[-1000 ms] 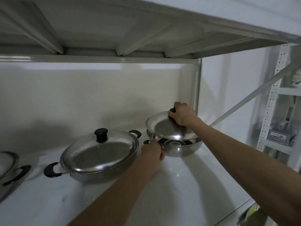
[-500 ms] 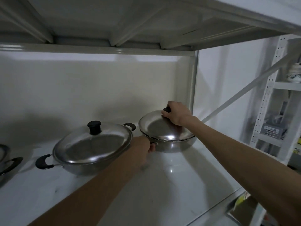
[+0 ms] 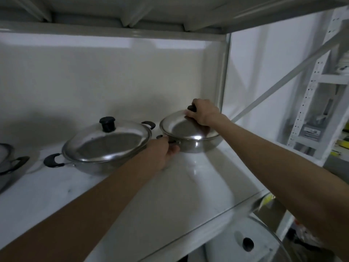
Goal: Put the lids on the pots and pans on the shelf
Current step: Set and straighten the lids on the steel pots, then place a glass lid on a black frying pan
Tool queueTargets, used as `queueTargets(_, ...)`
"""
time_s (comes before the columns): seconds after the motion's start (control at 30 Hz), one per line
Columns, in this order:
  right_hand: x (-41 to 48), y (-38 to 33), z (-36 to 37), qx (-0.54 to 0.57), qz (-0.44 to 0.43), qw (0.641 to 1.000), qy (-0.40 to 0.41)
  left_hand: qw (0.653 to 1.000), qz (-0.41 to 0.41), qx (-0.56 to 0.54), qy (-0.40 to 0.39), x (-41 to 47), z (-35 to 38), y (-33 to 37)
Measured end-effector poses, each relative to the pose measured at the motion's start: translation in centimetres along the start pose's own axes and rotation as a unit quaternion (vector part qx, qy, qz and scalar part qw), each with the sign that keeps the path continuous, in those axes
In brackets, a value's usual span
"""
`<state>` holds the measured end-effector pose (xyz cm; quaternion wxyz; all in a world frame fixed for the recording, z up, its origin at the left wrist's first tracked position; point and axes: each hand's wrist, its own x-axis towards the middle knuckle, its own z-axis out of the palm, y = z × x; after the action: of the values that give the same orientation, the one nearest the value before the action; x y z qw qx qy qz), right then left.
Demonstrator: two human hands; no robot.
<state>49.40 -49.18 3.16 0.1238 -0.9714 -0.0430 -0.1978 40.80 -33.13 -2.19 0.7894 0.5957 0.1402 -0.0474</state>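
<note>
On the white shelf [image 3: 188, 190] sit the pans, under another shelf board. Biggest is the wide pan [image 3: 98, 165] near the middle, and its big lid [image 3: 107, 140] with a black knob is already on it. To its right, just beside it and close to the back corner, sits the small pan [image 3: 196, 146]. At the far left edge, part of one more pan [image 3: 7, 163] shows, but I cannot tell if it has a lid.

A second ago the small lid [image 3: 187, 127] was tipped up, and you could see inside the small pan. Now the lid is down, and its rim lies along the pan's rim all the way round as far as I can see. So this pan looks covered, or very nearly.

The right hand [image 3: 204, 114] is curled tight around the lid's black knob, just as it was a second ago. The left hand [image 3: 162, 150] is closed on the pan's near side handle, and only a bit of that handle peeks out by the fingers. It keeps the pan from sliding.

I think the job here is almost done. Next, both hands can let go once the lid sits flat. The pan at the far left may need checking after that.
</note>
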Motion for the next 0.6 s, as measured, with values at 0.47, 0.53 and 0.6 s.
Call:
queueTargets(0.47,-25.1,5.0,-5.4,0.172,-0.018,0.968,0.180,0.929,-0.074,0.253,-0.260,-24.6,-5.8,-7.3)
queueTargets(0.53,-29.3,6.1,-4.4,0.180,-0.025,0.968,0.176,0.893,-0.154,0.294,-0.305,-26.7,-6.4,-11.4)
queueTargets(0.6,-33.4,7.7,-2.1,0.183,-0.028,0.972,0.146,0.883,-0.173,0.333,-0.283,-26.9,-7.2,-16.0)
